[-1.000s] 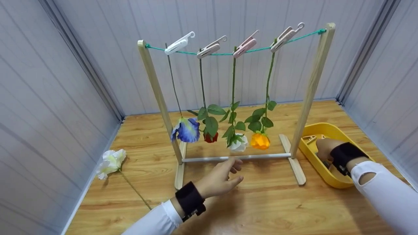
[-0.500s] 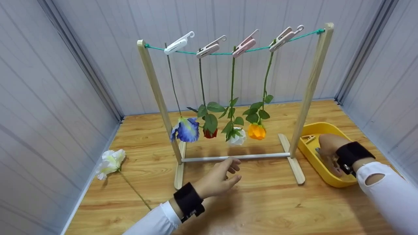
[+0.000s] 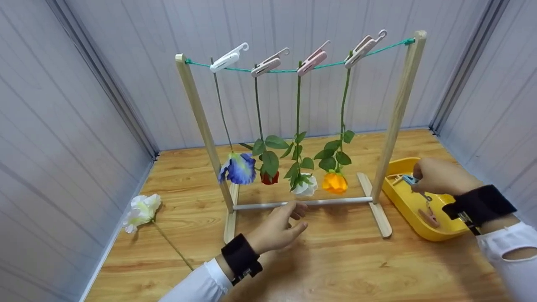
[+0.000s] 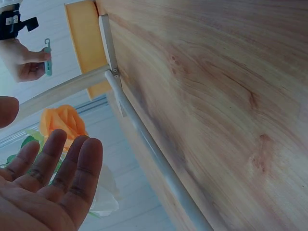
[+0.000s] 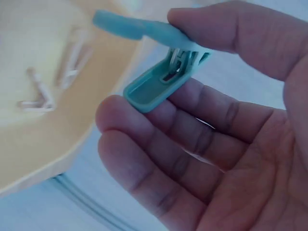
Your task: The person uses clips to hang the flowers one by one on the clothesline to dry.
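My right hand (image 3: 444, 178) holds a teal clothespin (image 5: 149, 94) between thumb and fingers above the yellow tray (image 3: 405, 216). My left hand (image 3: 275, 230) is held relaxed near the white bottom bar (image 3: 335, 201) of a wooden rack, with nothing in its fingers. From the rack's green cord (image 3: 284, 71) hang a blue-purple flower (image 3: 241, 168), a red rose (image 3: 269, 178), a white rose (image 3: 306, 186) and an orange rose (image 3: 334, 183), heads down. Each stem is clipped by a clothespin, such as the white one (image 3: 226, 59). Behind the left hand's fingers, the orange rose (image 4: 67, 119) is partly hidden.
On the table (image 3: 335, 268) at left lies a white flower (image 3: 142, 207) with a long stem. Inside the tray are more clothespins, including a pink one (image 3: 428, 218). Panel walls (image 3: 58, 126) enclose the back and sides. The rack's right foot (image 3: 381, 220) stands beside the tray.
My right hand has risen from inside the tray with the teal clothespin, uncovering clothespins below. The left hand has barely moved. The orange rose has swung slightly on its stem.
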Tool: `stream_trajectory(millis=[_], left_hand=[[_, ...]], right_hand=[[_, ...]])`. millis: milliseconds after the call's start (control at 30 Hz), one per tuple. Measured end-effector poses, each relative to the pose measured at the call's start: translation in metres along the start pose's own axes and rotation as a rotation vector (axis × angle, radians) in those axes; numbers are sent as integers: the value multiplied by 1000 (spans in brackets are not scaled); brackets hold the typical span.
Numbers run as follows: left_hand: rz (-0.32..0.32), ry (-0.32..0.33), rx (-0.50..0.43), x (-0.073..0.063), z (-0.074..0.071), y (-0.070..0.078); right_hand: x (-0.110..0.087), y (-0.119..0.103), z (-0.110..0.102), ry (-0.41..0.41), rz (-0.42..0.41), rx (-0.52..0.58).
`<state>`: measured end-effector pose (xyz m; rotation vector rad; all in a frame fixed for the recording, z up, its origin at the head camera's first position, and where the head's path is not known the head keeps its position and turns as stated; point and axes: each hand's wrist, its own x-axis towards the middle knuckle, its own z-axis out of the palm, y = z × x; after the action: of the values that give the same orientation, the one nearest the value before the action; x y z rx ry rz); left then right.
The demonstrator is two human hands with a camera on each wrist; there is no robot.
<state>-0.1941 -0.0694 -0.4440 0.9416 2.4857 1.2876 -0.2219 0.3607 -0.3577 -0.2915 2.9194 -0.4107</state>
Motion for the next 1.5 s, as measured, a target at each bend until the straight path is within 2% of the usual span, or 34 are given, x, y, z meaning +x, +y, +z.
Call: stream_trajectory(millis=[233,400,500,667,867,1067,1300,1500], left_hand=[[66,82,14,3,-2,6],[85,111,-14,7,-2,11],[83,113,-37,10,-2,14],[94,105,-76,15,1,20],[98,75,-111,17,5,25],[94,47,-127,18,9,27],[99,31,-117,16,12,26],[122,52,-78,14,10,23]], right_hand=[[-18,-33,-11,83,-44,-72],[-27,-58,-7,156,-114,-100],[-30,-75,2,226,-223,-95],[-32,-102,24,376,-444,-174],[-24,-132,46,501,-680,-235],[-13,-149,65,604,-852,-223],[-7,-157,81,597,-924,-172],[-4,-156,83,600,-884,-179]])
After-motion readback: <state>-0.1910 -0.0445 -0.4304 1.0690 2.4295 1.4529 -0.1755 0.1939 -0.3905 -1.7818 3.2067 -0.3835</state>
